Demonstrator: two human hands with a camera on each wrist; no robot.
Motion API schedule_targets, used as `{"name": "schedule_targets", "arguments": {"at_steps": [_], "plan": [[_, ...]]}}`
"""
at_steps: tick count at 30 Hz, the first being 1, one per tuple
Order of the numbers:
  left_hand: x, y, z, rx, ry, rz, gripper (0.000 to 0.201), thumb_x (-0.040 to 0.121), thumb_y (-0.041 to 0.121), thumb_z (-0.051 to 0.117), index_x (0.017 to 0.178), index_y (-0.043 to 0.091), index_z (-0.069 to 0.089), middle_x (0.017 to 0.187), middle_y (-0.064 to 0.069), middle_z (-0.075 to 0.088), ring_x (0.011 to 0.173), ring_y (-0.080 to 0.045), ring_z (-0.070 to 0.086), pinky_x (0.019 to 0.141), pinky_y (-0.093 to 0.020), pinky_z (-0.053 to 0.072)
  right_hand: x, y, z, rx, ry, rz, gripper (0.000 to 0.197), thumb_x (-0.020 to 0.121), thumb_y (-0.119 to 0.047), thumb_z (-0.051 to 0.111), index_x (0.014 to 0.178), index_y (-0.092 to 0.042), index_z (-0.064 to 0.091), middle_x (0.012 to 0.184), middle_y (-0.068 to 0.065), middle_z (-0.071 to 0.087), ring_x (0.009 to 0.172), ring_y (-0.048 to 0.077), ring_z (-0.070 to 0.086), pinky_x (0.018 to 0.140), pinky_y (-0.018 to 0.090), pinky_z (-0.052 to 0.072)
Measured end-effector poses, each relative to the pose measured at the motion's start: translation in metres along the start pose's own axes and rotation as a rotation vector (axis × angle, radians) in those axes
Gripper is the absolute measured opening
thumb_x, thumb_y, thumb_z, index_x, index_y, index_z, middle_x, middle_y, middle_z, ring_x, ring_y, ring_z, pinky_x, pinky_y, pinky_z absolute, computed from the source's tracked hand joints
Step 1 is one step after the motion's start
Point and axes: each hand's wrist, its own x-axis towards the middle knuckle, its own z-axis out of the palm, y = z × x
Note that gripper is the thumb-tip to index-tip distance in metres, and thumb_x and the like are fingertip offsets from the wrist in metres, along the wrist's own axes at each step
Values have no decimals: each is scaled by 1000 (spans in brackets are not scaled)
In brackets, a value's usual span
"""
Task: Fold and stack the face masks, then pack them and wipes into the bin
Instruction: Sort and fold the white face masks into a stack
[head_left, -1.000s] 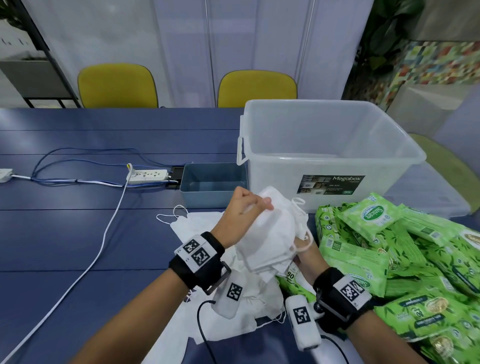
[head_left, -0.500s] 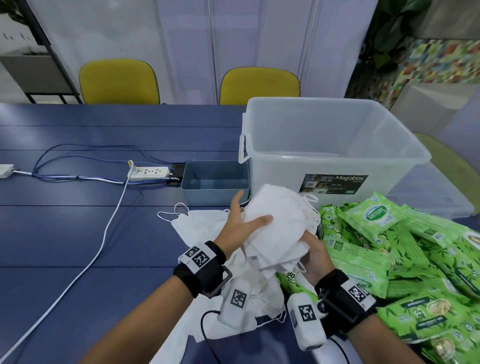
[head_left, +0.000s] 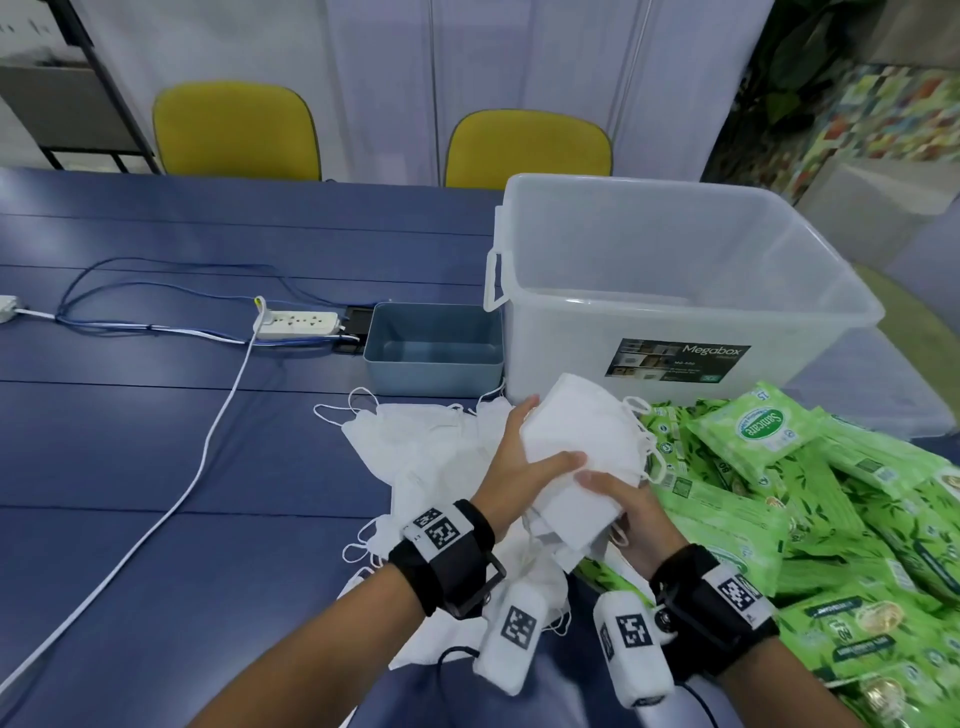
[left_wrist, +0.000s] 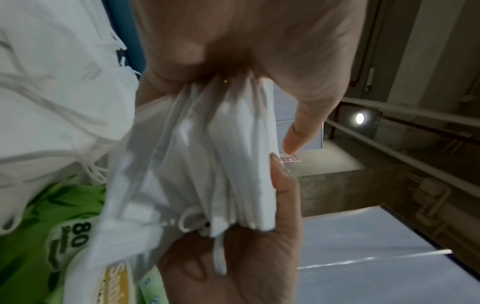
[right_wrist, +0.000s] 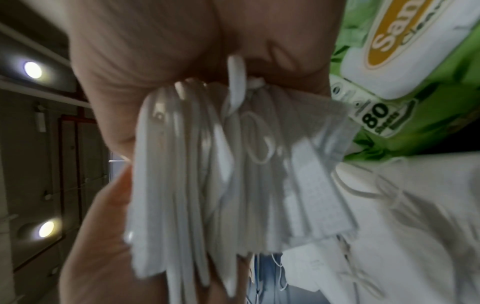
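at twelve o'clock of the wrists: stack of folded masks (head_left: 582, 447), clamped between left hand (head_left: 519, 467) and right hand (head_left: 631, 512); square edges, tuck loops before binning.

Head view: high, looking forward and down across the blue surface (head_left: 130, 467); both wrists at lower centre, clear bin (head_left: 675, 291) upper right, yellow chairs (head_left: 236, 130) along the top.

Left wrist view: very close, along the left hand (left_wrist: 233, 51), tilted up to ceiling pipes at right.

Right wrist view: equally close, along the right hand (right_wrist: 145, 51), ceiling lamps at left.

All three share the mask stack (head_left: 582, 457) and green wipe packs (head_left: 753, 431).
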Motion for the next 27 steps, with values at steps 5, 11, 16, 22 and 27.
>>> {"name": "schedule_targets", "arguments": {"at_steps": [5, 11, 16, 22, 27], "plan": [[13, -5, 3, 155, -55, 27, 95, 52, 47, 81, 134, 34, 35, 135, -1, 45, 125, -17, 46, 105, -41, 41, -2, -3, 0, 199, -26, 33, 73, 35, -16, 93, 101, 4, 66, 96, 24, 69, 86, 36, 68, 68, 47, 58], [25, -16, -13, 105, -161, -82, 89, 70, 42, 77, 142, 35, 25, 143, 3, 35, 128, -16, 41, 107, -39, 39, 4, -9, -6, 95, 192, -66, 52, 49, -1, 76, 100, 3, 65, 98, 14, 71, 94, 32, 64, 69, 35, 54], [45, -26, -55, 197, 37, -205, 70, 85, 40, 65, 143, 25, 30, 139, -5, 39, 128, -20, 39, 98, -30, 30, 11, -15, -21, 125, 297, -134, 52, 71, 5, 67, 122, 0, 59, 117, 10, 68, 103, 26, 65, 73, 34, 55], [68, -56, -99, 1004, 113, -378, 67, 87, 45, 60, 140, 11, 35, 139, -13, 46, 130, -30, 41, 109, -34, 30, 18, -16, -30, 189, 334, -111, 48, 76, 4, 66, 123, 0, 59, 113, 9, 69, 93, 21, 70, 60, 28, 56], [73, -64, -79, 1037, 163, -358, 90, 73, 54, 72, 142, 13, 30, 139, -14, 38, 130, -32, 37, 107, -43, 35, 22, -13, -24, 205, 322, -109, 51, 75, 4, 66, 125, 0, 58, 120, 11, 67, 106, 26, 64, 74, 33, 55]]}}
